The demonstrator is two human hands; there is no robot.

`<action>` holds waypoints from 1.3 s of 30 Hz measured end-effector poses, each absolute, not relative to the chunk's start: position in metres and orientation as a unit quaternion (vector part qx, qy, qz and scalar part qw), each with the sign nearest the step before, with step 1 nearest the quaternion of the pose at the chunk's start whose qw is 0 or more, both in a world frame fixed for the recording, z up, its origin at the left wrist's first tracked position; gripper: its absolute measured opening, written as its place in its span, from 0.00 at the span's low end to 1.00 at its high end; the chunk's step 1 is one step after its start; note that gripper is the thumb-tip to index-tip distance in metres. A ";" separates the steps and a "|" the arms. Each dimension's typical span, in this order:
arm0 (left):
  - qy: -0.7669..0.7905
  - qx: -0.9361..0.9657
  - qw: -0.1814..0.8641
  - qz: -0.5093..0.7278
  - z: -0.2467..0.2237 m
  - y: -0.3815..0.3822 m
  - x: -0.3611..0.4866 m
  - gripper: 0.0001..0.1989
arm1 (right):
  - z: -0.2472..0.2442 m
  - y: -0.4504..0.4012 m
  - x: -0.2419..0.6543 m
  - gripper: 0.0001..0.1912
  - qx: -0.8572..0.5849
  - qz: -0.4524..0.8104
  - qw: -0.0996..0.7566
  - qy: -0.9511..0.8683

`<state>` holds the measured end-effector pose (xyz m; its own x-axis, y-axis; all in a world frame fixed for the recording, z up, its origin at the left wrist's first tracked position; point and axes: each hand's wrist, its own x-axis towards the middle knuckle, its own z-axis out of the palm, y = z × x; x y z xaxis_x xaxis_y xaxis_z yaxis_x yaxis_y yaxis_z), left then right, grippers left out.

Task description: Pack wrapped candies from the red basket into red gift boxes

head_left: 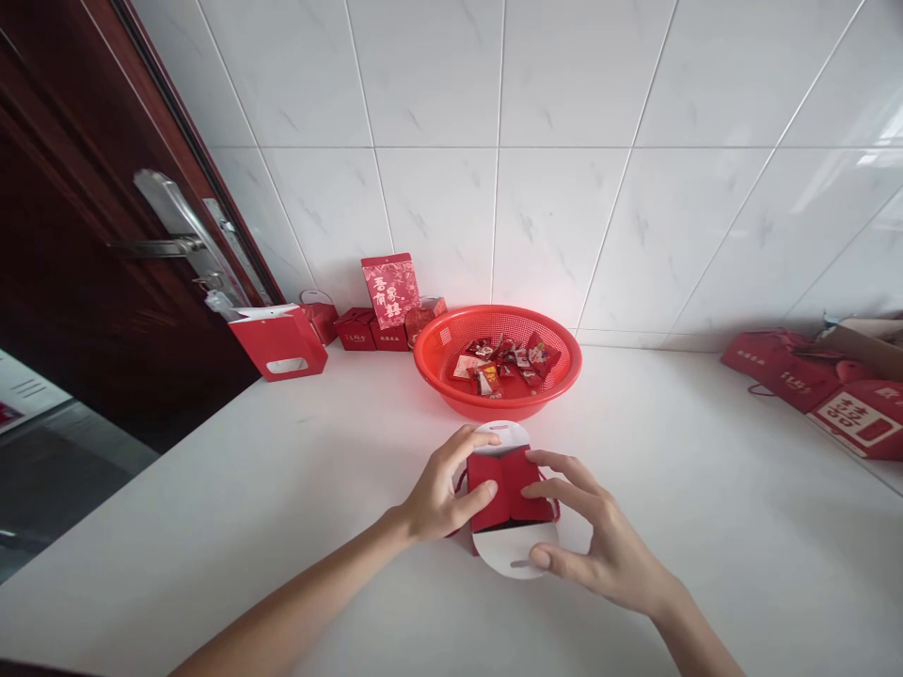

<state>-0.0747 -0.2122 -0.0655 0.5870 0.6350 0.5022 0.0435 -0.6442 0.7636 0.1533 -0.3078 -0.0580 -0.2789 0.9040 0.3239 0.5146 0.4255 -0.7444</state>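
Note:
A small red gift box (518,489) stands on the white table in front of me, its two red inner flaps folded inward. White rounded flaps with slots spread out at its far and near sides, and a dark red cord shows beside it. My left hand (448,489) is at the box's left side, thumb on the left red flap and fingers reaching the far white flap. From the right, my right hand (599,536) rests its spread fingertips on the right red flap, with the thumb at the near white flap. Neither hand is closed around anything.
Behind the box is a red plastic basket (498,409) with several wrapped candies (488,381). Red boxes (356,331) and a red paper bag (282,343) stand along the wall at left. More red boxes (797,376) lie at right. A door (91,188) borders the left.

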 end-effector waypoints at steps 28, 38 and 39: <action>0.304 0.723 0.479 0.394 -0.069 -0.222 -0.072 0.38 | -0.058 -0.308 0.146 0.11 -0.436 0.195 0.436 -0.763; 0.274 0.732 0.472 0.408 -0.068 -0.220 -0.069 0.35 | -0.067 -0.304 0.135 0.09 -0.509 0.183 0.471 -0.697; 0.274 0.742 0.456 0.409 -0.067 -0.219 -0.069 0.30 | -0.068 -0.303 0.134 0.09 -0.519 0.190 0.477 -0.683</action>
<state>-0.0694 -0.2192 -0.0673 0.5148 0.7797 0.3565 0.0344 -0.4342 0.9001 0.1339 -0.3029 -0.0680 -0.0057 0.8907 0.4546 0.5287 0.3885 -0.7546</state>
